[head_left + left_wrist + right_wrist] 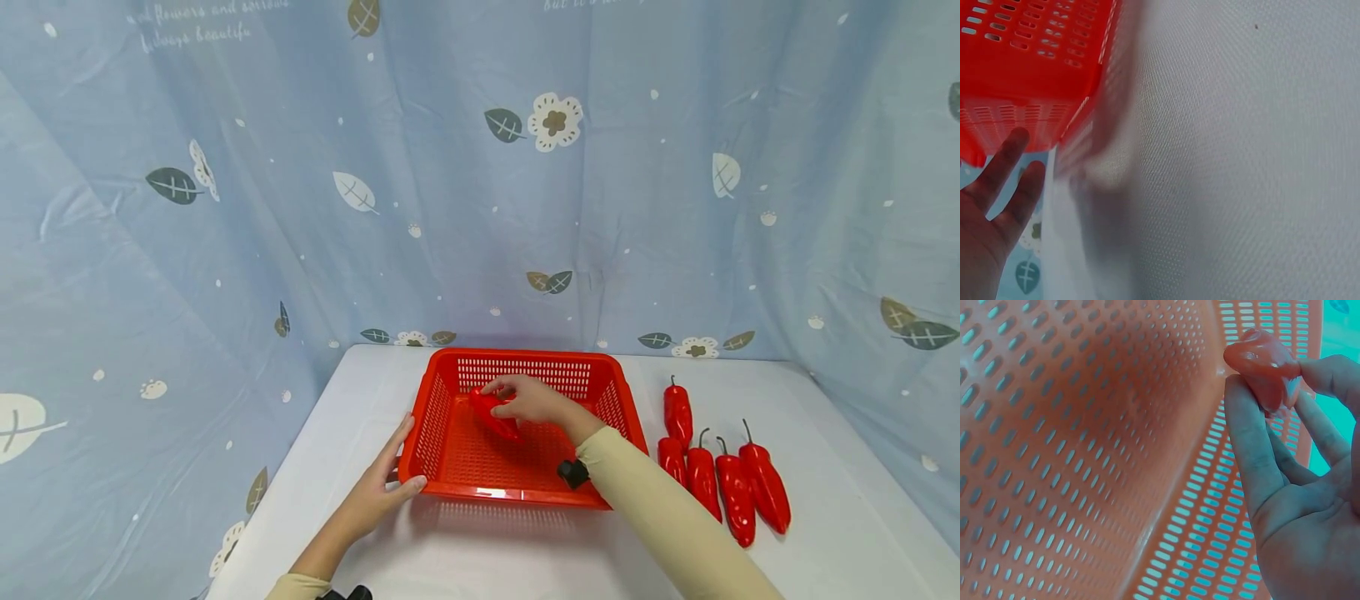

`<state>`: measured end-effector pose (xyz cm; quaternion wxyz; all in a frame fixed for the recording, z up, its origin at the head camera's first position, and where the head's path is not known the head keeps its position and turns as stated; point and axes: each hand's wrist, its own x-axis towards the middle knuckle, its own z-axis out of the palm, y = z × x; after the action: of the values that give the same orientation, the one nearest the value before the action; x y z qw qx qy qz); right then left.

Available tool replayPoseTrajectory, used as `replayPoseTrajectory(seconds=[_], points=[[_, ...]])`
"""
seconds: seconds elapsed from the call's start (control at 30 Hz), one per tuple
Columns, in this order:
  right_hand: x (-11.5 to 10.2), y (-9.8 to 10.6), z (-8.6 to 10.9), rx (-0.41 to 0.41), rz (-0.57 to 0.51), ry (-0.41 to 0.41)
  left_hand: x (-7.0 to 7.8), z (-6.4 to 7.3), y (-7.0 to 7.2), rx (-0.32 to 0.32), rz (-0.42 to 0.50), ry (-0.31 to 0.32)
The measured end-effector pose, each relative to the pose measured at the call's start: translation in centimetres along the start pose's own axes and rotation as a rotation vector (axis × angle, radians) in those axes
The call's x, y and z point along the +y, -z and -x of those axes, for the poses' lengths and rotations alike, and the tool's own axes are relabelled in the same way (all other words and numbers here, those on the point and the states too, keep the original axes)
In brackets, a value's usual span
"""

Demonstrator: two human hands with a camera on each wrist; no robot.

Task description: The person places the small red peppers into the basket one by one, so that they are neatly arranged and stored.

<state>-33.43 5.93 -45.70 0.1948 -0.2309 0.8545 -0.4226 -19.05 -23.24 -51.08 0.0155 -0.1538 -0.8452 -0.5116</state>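
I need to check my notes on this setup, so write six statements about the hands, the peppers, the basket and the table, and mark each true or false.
1. The right hand holds a pepper. True.
2. The held pepper is green. False: it is red.
3. The left hand is at the near left corner of the basket. True.
4. Five more peppers show on the table. True.
5. Those five peppers lie to the left of the basket. False: they lie to its right.
6. The table is black. False: it is white.
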Motion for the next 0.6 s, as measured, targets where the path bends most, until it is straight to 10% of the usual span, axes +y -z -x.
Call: replayPoseTrajectory(seconds=[0.6], points=[[-1.1, -1.6, -1.4, -0.066, 0.000, -0.029, -0.1, 0.1, -0.2, 0.002, -0.004, -0.001]])
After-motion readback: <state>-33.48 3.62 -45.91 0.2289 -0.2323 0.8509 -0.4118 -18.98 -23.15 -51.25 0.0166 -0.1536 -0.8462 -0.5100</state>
